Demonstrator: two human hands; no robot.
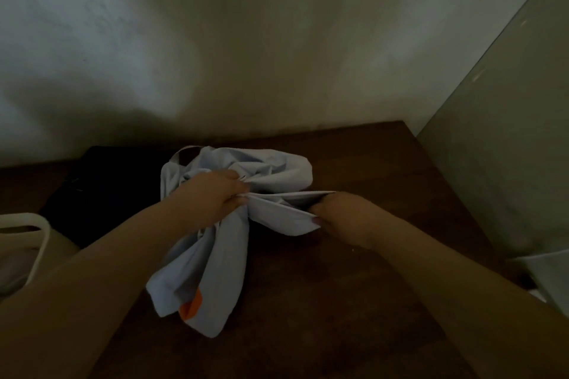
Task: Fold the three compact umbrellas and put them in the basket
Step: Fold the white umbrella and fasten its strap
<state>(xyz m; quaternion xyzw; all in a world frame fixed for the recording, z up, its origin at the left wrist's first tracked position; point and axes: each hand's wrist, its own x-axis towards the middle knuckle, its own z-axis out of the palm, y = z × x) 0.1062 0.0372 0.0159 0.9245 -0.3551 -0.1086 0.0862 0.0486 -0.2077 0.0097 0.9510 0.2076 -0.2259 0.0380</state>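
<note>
Folding is under way on the pale blue umbrella [215, 243], which is lying rumpled mid-table [385, 163]. The left hand [212, 197] is gripping its bunched middle while the right hand [341, 218] is pinching one panel out flat. Next, I judge, each panel is needing the same smoothing before wrapping. The basket [40, 237] is waiting at the left edge, and a dark umbrella [101, 184] is lying behind.

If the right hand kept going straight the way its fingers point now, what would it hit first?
The right hand points left, pinching a fold of the light blue umbrella. Going straight on, it would probably meet the left hand, which grips the bunched canopy; depth is unclear.
</note>
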